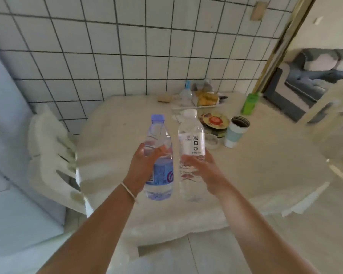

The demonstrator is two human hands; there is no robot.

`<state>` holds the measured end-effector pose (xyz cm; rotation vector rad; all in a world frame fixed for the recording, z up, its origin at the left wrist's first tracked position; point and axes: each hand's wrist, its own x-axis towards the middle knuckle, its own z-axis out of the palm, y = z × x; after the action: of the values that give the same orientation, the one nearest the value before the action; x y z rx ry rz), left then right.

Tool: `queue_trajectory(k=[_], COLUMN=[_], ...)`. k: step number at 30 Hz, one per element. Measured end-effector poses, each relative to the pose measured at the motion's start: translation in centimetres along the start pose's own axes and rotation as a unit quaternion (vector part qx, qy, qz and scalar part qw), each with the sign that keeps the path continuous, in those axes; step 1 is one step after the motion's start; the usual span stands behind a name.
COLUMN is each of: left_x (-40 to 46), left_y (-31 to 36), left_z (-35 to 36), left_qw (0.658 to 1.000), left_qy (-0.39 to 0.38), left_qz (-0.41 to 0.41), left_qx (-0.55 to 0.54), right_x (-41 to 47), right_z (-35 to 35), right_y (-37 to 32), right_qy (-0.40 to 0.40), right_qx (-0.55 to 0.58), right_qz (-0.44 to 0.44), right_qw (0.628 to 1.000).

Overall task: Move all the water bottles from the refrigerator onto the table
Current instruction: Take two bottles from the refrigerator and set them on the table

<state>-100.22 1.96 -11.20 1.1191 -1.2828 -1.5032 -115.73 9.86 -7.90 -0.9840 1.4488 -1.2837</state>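
My left hand [142, 167] grips a clear water bottle with a blue cap and blue label [159, 147], held upright above the near part of the table [265, 175]. My right hand [203, 171] grips a second clear bottle with a white cap and white label [191, 139], also upright, right beside the first. Both bottles hang in the air over the white cloth-covered table. The refrigerator [6, 155] is the pale surface at the left edge; its inside is not visible.
A white chair [50, 159] stands at the table's left side. At the table's far side sit a white-and-teal cup [237, 131], stacked dishes [215, 121], a green box [249, 103], a small bottle [186, 91] and a food tray [206, 98]. A doorway with a sofa [315, 76] opens at the right.
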Motion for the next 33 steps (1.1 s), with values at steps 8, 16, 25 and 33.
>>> queue_trajectory(k=[8, 16, 25, 33], left_x=[9.4, 22.9, 37.6, 45.5], left_y=[-2.3, -3.7, -1.9, -5.1], left_z=[-5.6, -13.8, -22.6, -28.1], left_qw=[0.981, 0.964, 0.936, 0.919], left_qy=[0.188, 0.25, 0.294, 0.328], left_qz=[-0.046, -0.057, -0.006, 0.039], left_qx=[0.004, 0.075, 0.192, 0.215], right_x=[15.7, 31.3, 47.0, 55.5], right_z=[5.2, 14.6, 25.1, 30.8], right_y=[1.6, 2.9, 3.1, 5.6], right_qy=[-0.108, -0.095, -0.014, -0.005], right_qx=[0.047, 0.039, -0.086, -0.113], right_qz=[0.098, 0.147, 0.044, 0.032], right_qw=[0.988, 0.984, 0.995, 0.993])
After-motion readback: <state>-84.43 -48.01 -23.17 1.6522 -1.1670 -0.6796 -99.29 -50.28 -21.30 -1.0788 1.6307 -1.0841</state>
